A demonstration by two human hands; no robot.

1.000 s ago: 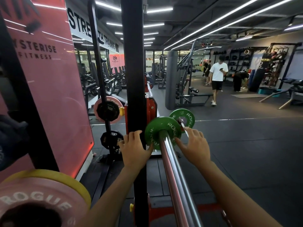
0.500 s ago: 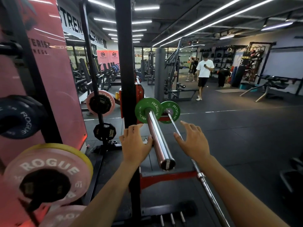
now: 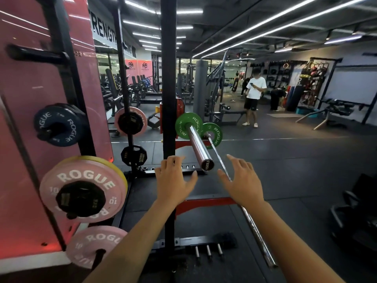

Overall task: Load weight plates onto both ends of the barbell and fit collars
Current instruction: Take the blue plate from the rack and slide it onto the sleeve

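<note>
Head view: polished chrome barbell sleeve (image 3: pixel 199 147) jutting toward camera, round flat end cap, one small green round plate (image 3: pixel 188 125) seated far back on it beside black steel rack upright (image 3: pixel 168 78). Left hand (image 3: pixel 173 180) and right hand (image 3: pixel 242 183) spread wide either side of sleeve end, fingers loose, touching nothing. Matte pink round bumper plate (image 3: pixel 83 188) hung on storage peg at left

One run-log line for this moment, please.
stage: near end loaded | green plate on barbell sleeve | collar: none visible | left hand open, empty | right hand open, empty
</note>
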